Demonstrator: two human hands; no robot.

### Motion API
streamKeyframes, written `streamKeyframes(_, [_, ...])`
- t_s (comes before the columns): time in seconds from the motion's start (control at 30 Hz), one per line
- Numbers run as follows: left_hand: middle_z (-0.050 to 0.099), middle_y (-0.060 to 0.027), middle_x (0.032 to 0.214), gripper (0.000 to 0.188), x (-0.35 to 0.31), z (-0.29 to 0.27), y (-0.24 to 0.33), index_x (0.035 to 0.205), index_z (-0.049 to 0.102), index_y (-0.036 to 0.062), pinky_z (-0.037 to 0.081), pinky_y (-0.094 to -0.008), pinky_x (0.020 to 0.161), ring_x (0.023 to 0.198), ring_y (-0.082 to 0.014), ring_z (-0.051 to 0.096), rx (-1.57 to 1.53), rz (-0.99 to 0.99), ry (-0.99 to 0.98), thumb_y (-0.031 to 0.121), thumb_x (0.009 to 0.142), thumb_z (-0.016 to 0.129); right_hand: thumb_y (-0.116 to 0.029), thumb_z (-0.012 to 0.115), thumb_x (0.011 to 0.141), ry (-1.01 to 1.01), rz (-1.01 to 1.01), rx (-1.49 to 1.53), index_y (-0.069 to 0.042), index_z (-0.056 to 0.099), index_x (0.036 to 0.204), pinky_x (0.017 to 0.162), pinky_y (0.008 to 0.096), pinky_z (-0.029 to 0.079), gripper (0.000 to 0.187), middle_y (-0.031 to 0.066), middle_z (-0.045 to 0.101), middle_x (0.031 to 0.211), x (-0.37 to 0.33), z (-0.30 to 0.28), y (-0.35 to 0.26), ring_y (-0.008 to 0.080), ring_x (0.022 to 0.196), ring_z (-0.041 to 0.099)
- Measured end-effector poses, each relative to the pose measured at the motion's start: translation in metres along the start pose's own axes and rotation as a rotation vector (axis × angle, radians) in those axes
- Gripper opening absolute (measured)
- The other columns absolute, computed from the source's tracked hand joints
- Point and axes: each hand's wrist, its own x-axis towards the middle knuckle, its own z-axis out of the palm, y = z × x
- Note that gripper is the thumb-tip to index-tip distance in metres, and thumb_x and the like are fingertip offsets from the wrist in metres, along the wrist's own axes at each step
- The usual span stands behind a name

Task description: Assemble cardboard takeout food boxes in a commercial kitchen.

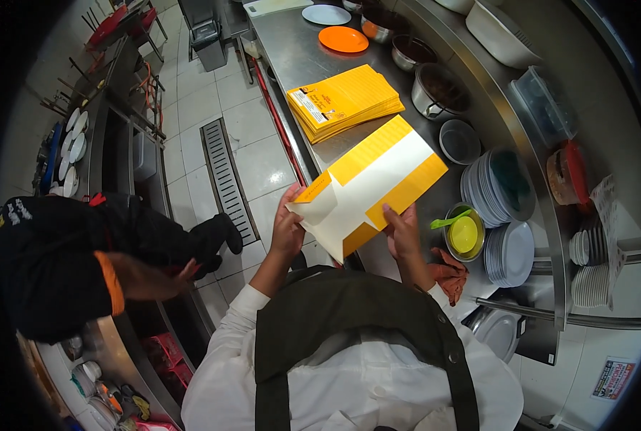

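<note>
A sheet of folded yellow-and-white paper (pixel 378 179) is held up in front of me, over the near edge of the steel counter. Yellow panels fold in along both long sides, with a white band between them. Its left end spreads into angled flaps. My left hand (pixel 287 228) is closed on the edge of that flap end. With the thumb on top, my right hand (pixel 404 233) pinches the near right edge. Just beyond lies a stack of flat yellow printed paper pieces (pixel 345 100) on the counter.
Metal pots (pixel 439 90), grey plate stacks (pixel 509 255) and a bowl with a yellow cup (pixel 464 234) line the counter's right side. An orange plate (pixel 343 39) lies farther back. A rust-coloured cloth (pixel 450 276) is near my right forearm. Another person (pixel 69 266) stands to my left.
</note>
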Motion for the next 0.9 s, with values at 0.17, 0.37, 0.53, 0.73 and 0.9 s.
streamKeyframes(0.17, [0.040,-0.0111,0.125,0.065,-0.006,-0.009,-0.002,0.129,0.032,0.0029,0.031,-0.0321,0.099,0.117,-0.0229,0.040,0.271,-0.053,-0.045,0.000,0.066,0.046,0.002,0.052,0.082,-0.056,0.013,0.018,-0.007,0.030,0.123,0.085,0.0317,0.044,0.047,0.0092,0.046,0.115,-0.005,0.001,0.000,0.0179,0.103,0.050])
streamKeyframes(0.37, [0.044,-0.0113,0.122,0.069,0.001,0.028,0.033,0.125,0.039,0.0035,0.033,-0.0339,0.097,0.116,-0.0241,0.041,1.082,0.329,-0.132,0.018,0.066,0.071,0.002,0.052,0.082,-0.122,-0.084,-0.055,-0.006,0.030,0.123,0.089,0.0301,0.040,0.048,0.0090,0.046,0.117,-0.004,-0.004,-0.002,0.0167,0.105,0.048])
streamKeyframes(0.53, [0.052,-0.0126,0.113,0.062,0.005,0.048,0.050,0.121,0.043,0.0005,0.037,-0.0335,0.094,0.108,-0.0223,0.049,1.274,0.287,-0.197,0.019,0.069,0.072,0.000,0.053,0.082,-0.168,-0.089,-0.073,-0.004,0.031,0.123,0.090,0.0294,0.038,0.046,0.0088,0.047,0.117,-0.010,0.006,-0.006,0.0162,0.106,0.048])
streamKeyframes(0.73, [0.060,-0.0101,0.101,0.041,0.011,0.028,0.048,0.118,0.048,0.0001,0.046,-0.0265,0.080,0.086,-0.0150,0.059,0.807,0.109,-0.301,0.012,0.081,0.060,-0.003,0.052,0.084,-0.140,-0.127,-0.098,-0.003,0.033,0.122,0.089,0.0292,0.038,0.042,0.0086,0.048,0.117,-0.002,0.006,-0.013,0.0157,0.105,0.048])
streamKeyframes(0.9, [0.059,-0.0103,0.099,0.036,0.009,0.013,0.061,0.112,0.050,-0.0031,0.046,-0.0262,0.076,0.086,-0.0146,0.059,0.491,-0.278,-0.322,0.024,0.089,0.047,-0.006,0.047,0.088,-0.103,-0.072,0.001,-0.002,0.038,0.119,0.087,0.0280,0.040,0.032,0.0083,0.051,0.114,0.003,0.010,-0.024,0.0145,0.101,0.051])
